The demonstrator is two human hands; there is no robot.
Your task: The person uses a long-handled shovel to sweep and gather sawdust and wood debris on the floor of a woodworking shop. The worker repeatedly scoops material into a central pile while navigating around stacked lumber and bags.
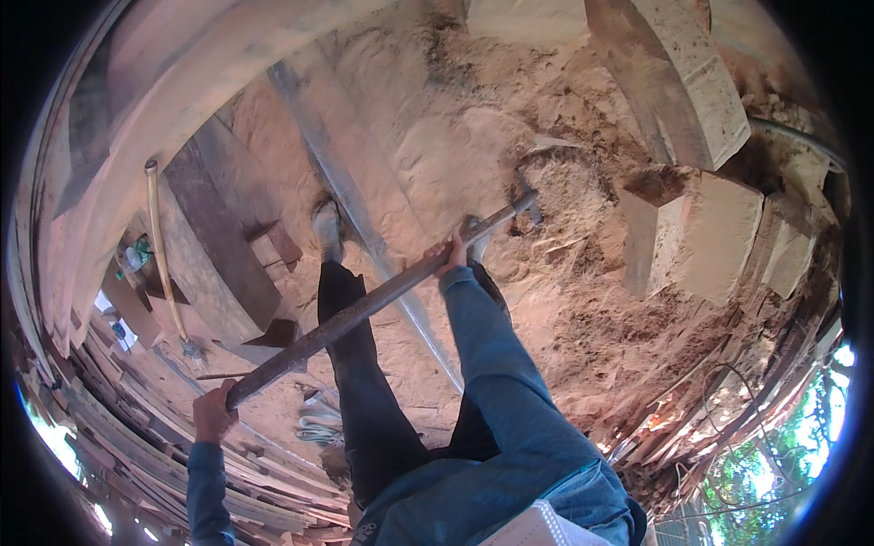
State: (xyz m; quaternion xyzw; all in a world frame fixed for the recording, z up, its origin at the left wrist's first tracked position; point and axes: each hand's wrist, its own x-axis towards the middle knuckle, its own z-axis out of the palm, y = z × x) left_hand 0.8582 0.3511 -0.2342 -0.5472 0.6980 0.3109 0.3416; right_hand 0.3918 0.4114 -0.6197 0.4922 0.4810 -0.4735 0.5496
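- Room: rough timber space. A long pale beam (228, 55) crosses the upper left, boards (137, 437) crowd the lower left, and trees (742, 473) show in daylight at lower right.
- Floor (437, 136): dusty, reddish-brown, loose and uneven toward the right, where I judge the footing poor. A grey strip (357, 212) runs between my feet (328, 235).
- Blocks (719, 237): large, cut timber, beside the loose patch.
- Pole (364, 308): long, dark, held aslant in front of me. I judge it stiff, fairly heavy and not fragile; dust may make it slick. Best hold: both hands well apart along its length.
- Stick (157, 227): slim, pale, on the left, apart from the pole.
- Crosspiece (535, 214): at the pole's far end; I cannot tell whether it touches the floor.
- Left hand (216, 414): clamped round the pole's near end.
- Right hand (449, 255): wrapped round the pole, nearer the crosspiece.
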